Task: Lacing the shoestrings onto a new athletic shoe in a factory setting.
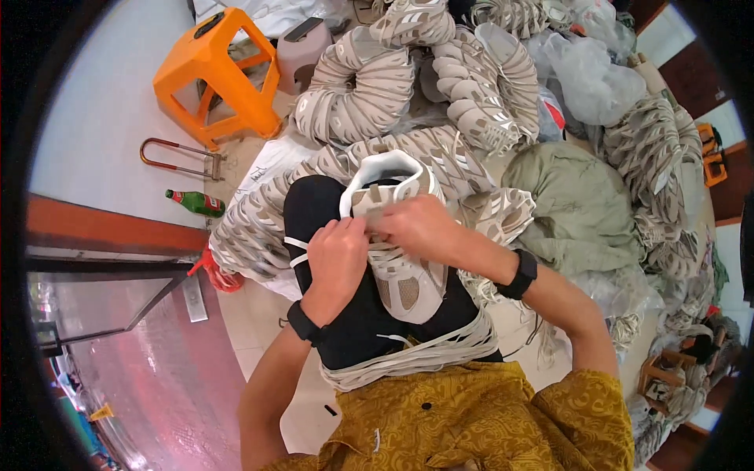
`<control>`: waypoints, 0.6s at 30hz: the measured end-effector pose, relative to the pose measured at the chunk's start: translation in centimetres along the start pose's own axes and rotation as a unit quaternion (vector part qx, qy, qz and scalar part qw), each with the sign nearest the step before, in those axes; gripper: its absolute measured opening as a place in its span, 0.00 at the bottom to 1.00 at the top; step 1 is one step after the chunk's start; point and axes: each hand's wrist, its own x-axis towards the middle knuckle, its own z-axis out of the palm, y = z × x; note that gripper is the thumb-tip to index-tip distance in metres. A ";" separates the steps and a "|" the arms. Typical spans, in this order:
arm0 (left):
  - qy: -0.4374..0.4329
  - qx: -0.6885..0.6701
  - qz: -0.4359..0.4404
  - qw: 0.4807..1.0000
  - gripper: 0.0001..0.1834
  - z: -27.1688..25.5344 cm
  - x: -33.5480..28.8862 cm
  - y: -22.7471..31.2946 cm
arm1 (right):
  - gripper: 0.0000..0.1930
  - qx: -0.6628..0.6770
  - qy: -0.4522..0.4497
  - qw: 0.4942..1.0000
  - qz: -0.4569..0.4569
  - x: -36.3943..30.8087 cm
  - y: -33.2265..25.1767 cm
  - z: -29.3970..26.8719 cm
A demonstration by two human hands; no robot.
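A beige and white sneaker upper (408,286) lies across my black-trousered lap, its toe toward me and its padded collar away. My left hand (339,255) is closed, fingertips pinching at the left edge of the lacing area. My right hand (418,228) is closed over the eyelets close beside it, its fingertips smeared by motion; what they pinch is hidden. White lace strands show across the upper below my fingers and over my left thigh. A bundle of long off-white shoelaces (416,357) rests across my lap near my waist.
Stacked uppers (357,94) curl in rows on the floor ahead and right. An orange stool (224,74), a green bottle (195,202) and a red bag (220,272) stand or lie left. A grey-green cloth sack (573,208) and plastic bags (593,78) are at right.
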 end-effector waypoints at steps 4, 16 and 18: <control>0.039 -0.043 0.006 0.998 0.03 0.6 0.1 -0.3 | 0.04 0.054 0.005 0.998 0.034 -0.4 0.0 -0.4; 0.036 0.044 0.142 0.988 0.03 1.5 1.5 0.7 | 0.05 0.253 0.030 0.948 0.191 -1.6 1.3 -0.1; -0.033 -0.022 0.067 0.997 0.02 1.6 1.9 0.6 | 0.07 0.244 0.014 0.949 0.200 -1.8 1.3 -0.6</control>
